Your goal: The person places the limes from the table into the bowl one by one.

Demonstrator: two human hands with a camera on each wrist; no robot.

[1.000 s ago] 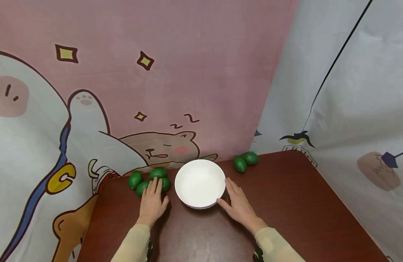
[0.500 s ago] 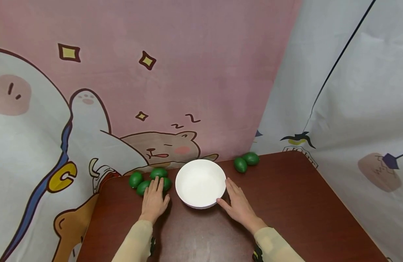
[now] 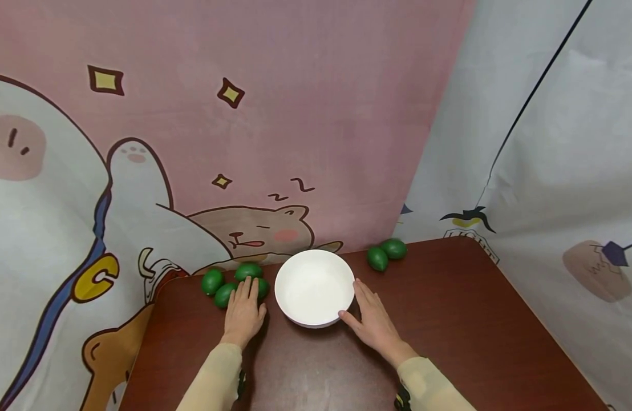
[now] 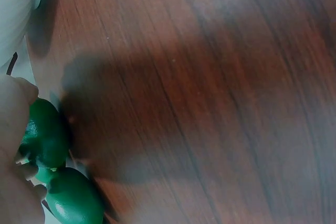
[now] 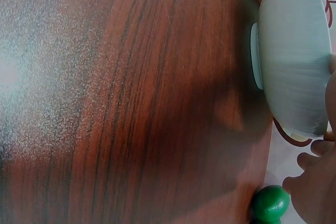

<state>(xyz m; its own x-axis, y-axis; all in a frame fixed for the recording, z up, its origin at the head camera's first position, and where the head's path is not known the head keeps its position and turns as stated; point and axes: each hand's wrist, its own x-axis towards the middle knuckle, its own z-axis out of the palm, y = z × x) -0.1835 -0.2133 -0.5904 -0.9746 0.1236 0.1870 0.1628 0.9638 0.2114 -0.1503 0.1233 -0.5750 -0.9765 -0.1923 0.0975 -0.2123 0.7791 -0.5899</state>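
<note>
White bowl (image 3: 315, 289): round, deep-walled and smooth, with a pale matt outer side and a low foot ring (image 5: 255, 59); it is placed upright near the table's far edge, between two groups of fruit.
Right hand (image 3: 375, 324): laid along the bowl's right side, thumb and fingers spread apart; the rim is touched by the fingertips, but no clamping is shown.
Left hand (image 3: 242, 314): held palm down over the left group, fingers nearly straight and thumb kept apart; one fruit is partly covered by the fingertips, and how firmly it is touched cannot be told.
Left fruits (image 3: 225, 295): four are seen, green, oval and glossy, bunched close together; bright highlights are caught on the skins in the left wrist view.
Right fruits (image 3: 377, 258): two of the same green kind, set side by side near the far edge; a pointed end is shown by the nearer one.
Table (image 3: 316, 371): reddish-brown, streaked with dark wood grain, its sheen broken by glare.
Sleeves (image 3: 215, 374): pale cream fabric, worn on both arms.
Pink cloth (image 3: 336, 114): softly creased and printed with yellow four-pointed stars and a sleeping bear (image 3: 267, 231).
White cloth (image 3: 542, 148): wrinkled and crossed by a black line.
Lettering: two Z-shaped marks (image 3: 303, 185) are printed above the bear; "LIGHT" (image 3: 464, 233) seems to be spelled on the white cloth, partly cut off by the table edge.
</note>
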